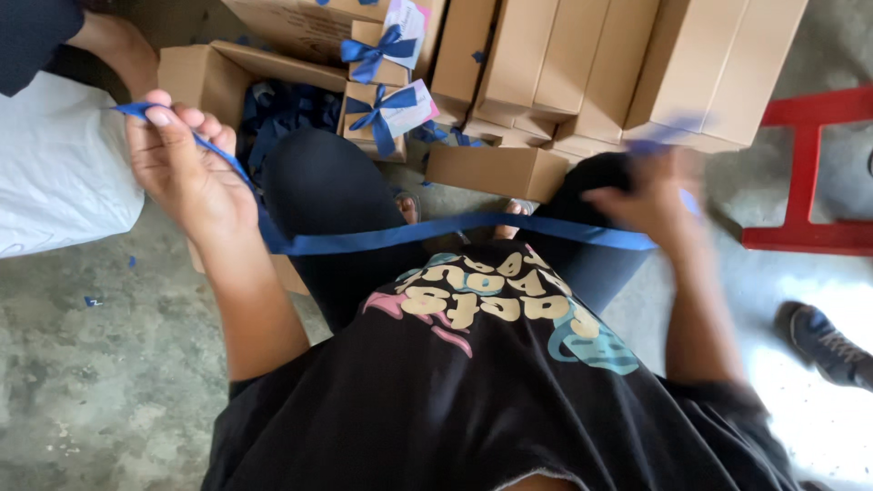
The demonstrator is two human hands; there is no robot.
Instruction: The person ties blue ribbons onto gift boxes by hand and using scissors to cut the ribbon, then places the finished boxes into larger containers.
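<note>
Across the lap, a blue ribbon (427,233), judged light, limp and slippery, runs taut between left hand (182,164), pinching its end, and blurred right hand (650,195), grip indiscernible

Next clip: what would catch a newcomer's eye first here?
A blue ribbon stretched taut across the middle, held between the left hand and the blurred right hand. Behind it, at the top, stand stacked brown cardboard boxes; two small boxes with blue bows sit at top centre. A red stool stands at right.
</note>
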